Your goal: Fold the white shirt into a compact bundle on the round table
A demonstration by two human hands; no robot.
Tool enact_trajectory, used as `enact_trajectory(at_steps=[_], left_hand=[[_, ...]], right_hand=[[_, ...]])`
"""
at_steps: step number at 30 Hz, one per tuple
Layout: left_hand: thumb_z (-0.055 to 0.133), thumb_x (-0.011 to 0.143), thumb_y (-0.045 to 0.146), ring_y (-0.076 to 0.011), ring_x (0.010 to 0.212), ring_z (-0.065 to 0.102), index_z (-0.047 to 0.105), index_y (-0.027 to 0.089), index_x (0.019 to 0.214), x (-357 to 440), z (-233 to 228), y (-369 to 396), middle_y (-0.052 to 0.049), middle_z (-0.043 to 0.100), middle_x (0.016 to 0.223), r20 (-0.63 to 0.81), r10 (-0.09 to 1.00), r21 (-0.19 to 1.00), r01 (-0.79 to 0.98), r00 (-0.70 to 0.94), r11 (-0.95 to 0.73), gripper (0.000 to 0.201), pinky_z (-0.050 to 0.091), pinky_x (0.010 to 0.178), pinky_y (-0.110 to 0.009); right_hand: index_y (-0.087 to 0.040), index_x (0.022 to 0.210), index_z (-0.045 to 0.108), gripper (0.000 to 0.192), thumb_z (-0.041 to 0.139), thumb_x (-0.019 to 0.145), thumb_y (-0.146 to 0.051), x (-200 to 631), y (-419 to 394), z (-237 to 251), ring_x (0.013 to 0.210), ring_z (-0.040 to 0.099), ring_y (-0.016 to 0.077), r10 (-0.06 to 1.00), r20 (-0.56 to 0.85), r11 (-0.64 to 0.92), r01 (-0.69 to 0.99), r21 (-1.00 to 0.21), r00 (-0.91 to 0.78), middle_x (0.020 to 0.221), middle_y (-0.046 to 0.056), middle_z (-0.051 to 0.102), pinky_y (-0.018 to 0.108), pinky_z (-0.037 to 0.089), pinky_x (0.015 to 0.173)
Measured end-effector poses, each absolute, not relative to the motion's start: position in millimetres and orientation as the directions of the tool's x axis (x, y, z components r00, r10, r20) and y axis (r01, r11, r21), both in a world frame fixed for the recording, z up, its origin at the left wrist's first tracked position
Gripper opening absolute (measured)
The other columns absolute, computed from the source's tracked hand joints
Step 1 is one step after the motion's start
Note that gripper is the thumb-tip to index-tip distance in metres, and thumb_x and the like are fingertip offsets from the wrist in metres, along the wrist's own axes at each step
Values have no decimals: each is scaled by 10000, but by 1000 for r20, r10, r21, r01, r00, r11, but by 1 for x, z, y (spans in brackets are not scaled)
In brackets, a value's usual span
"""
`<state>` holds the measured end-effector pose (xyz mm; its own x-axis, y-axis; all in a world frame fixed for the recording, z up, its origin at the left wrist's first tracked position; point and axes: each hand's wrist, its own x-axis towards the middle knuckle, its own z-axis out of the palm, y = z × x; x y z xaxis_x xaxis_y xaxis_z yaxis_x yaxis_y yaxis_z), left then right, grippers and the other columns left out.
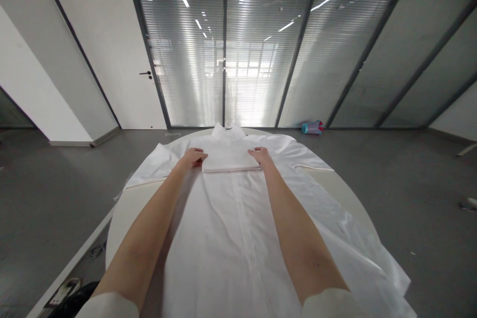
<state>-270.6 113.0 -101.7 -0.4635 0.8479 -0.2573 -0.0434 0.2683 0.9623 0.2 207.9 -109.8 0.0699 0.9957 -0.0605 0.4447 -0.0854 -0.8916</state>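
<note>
A white button-up shirt (pixel 223 238) lies spread front side up over a round table, its collar (pixel 228 131) at the far edge and both short sleeves out to the sides. Across its chest, just below the collar, is a flat white rectangular piece (pixel 231 156); I cannot tell whether it is folded cloth or a board. My left hand (pixel 194 156) pinches this piece at its left edge. At its right edge, my right hand (pixel 261 155) grips it between thumb and fingers. Both arms reach forward over the shirt.
The shirt's right side spills past the rim of the white table (pixel 350 191). A blue and red bundle (pixel 312 127) rests on the grey floor by the glass partition (pixel 257 59). Lower left, a power strip (pixel 63 292) and a dark item lie beside the table.
</note>
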Motion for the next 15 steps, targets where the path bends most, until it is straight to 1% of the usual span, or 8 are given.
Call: enact_trajectory(at_steps=[5,11,15], left_hand=[[831,558,84,-136,508,572,626,159,882,-276,-116,124,37,564,546,-165,821,979,12,-547,205,391,430,512,-232],[858,521,141,-153,527,590,637,169,821,-299,-119,141,19,589,554,-98,809,984,63,-580,164,374,408,505,-232],[848,524,136,-155,540,598,640,169,801,-309,-121,147,7,604,571,-60,799,985,95,-598,145,348,408,506,-226]], right_hand=[[-167,994,644,319,743,726,-308,-12,211,-114,942,673,229,995,-42,-81,469,-880,94,970,93,720,320,499,838],[-172,950,650,276,741,719,-294,-37,227,-111,992,671,256,995,-54,-86,446,-891,86,962,92,718,341,497,864],[-178,992,634,305,742,718,-256,-48,233,-109,1105,624,269,994,-87,-103,375,-921,61,1044,99,698,379,481,924]])
